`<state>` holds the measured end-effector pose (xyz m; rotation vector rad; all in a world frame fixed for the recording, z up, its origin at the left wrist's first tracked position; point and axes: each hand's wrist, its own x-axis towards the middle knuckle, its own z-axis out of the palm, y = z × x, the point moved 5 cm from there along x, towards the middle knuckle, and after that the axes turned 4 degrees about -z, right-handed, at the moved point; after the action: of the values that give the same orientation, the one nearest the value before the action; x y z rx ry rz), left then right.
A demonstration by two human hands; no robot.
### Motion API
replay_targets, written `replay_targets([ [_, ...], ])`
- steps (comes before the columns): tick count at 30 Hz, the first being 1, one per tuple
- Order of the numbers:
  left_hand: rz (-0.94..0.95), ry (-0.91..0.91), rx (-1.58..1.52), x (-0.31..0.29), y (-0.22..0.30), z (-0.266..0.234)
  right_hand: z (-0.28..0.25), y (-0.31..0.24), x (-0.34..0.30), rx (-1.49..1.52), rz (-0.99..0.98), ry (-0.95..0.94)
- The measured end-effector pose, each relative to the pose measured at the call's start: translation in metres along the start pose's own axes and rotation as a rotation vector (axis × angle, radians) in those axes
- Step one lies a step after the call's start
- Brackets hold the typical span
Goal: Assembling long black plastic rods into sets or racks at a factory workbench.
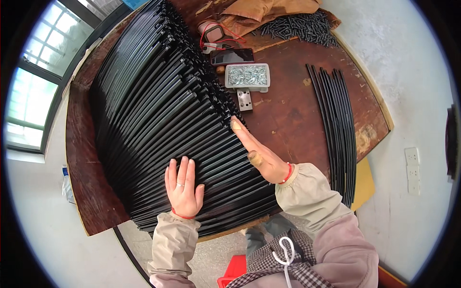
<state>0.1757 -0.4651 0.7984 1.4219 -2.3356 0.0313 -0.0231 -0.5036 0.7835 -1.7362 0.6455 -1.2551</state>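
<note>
A: Hands?
B: Left hand (183,188) flat, fingers together, grip clamped on nothing, pressing the big stack of long black metal strips (158,115) on the brown wooden table (297,110). Right hand (257,151) open, edge against the stack's right side.
A: Beyond the right fingertips?
B: Clear rectangular plastic box of silver screws (247,76); farther right, loose black rods (336,120).
</note>
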Motion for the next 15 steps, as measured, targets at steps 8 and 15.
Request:
replay_targets([
  [8,-0.017,0.009,-0.015,-0.005,0.01,-0.011,-0.054,-0.018,-0.035,-0.007,0.115,0.174],
  [15,-0.176,-0.055,-0.785,-0.052,0.116,-0.008,-0.215,-0.074,-0.227,-0.67,0.787,0.415],
])
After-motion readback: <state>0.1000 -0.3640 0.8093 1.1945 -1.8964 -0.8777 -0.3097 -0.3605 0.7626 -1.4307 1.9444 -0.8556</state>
